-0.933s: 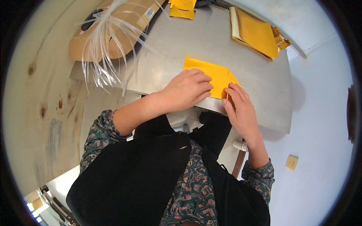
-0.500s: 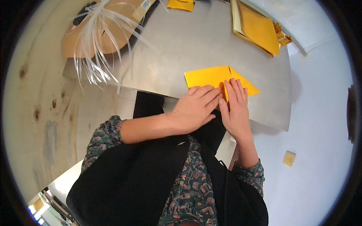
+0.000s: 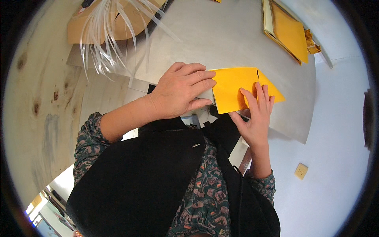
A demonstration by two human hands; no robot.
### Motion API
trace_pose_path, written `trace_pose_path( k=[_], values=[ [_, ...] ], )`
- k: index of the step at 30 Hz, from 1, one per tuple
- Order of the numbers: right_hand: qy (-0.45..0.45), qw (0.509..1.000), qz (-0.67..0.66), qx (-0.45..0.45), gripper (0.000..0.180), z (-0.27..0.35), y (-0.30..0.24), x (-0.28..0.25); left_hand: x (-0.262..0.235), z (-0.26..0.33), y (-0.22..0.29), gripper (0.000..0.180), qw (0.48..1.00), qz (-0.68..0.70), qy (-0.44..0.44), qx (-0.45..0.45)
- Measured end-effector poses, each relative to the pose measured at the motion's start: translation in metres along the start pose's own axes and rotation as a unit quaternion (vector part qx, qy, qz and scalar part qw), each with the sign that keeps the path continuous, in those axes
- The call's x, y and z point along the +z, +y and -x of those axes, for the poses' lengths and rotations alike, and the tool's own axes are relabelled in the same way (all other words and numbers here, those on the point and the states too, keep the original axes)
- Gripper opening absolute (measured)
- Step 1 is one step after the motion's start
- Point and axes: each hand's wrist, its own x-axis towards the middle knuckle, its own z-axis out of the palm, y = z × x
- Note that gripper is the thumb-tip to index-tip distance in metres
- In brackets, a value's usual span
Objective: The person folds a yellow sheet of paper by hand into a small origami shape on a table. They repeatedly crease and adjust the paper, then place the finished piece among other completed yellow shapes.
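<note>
**A:** Where's the paper point(image 3: 233, 89) at?

**B:** I see it flat on the grey worktop point(image 3: 221, 35), near the front edge, with a folded flap at its right corner.

**A:** And the hands?

**B:** Left hand point(image 3: 179, 94) lies flat, fingers spread, tips touching the paper's left edge. Right hand point(image 3: 256, 114) presses open on the lower right part. Neither grip pinches anything. A yellow stack point(image 3: 286, 29) sits well apart, far right.

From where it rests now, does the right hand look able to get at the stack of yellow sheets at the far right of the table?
Probably yes. The right hand lies flat on the folded yellow paper, and only bare table lies between it and the stack. Nothing blocks the way, though the arm would need to stretch.
</note>
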Motion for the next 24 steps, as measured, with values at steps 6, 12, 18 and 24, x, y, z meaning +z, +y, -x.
trace_pose_path(
  k=[6,12,18,24],
  values=[
    [0.074,0.991,-0.104,0.044,0.023,-0.004,0.004,0.003,0.0,-0.003,-0.004,0.045,1.0,0.015,0.012,-0.018],
    [0.095,0.976,-0.17,0.094,0.012,-0.011,0.0,0.0,0.002,-0.006,-0.005,0.041,0.999,0.033,0.03,-0.032],
    [0.123,0.965,-0.192,0.131,0.012,-0.017,0.0,0.003,0.002,-0.005,0.001,0.055,0.996,0.056,0.043,-0.055],
    [0.123,0.969,-0.176,0.123,0.012,-0.02,0.002,0.003,0.013,-0.013,0.028,0.065,0.984,0.166,0.038,0.051]
  ],
)
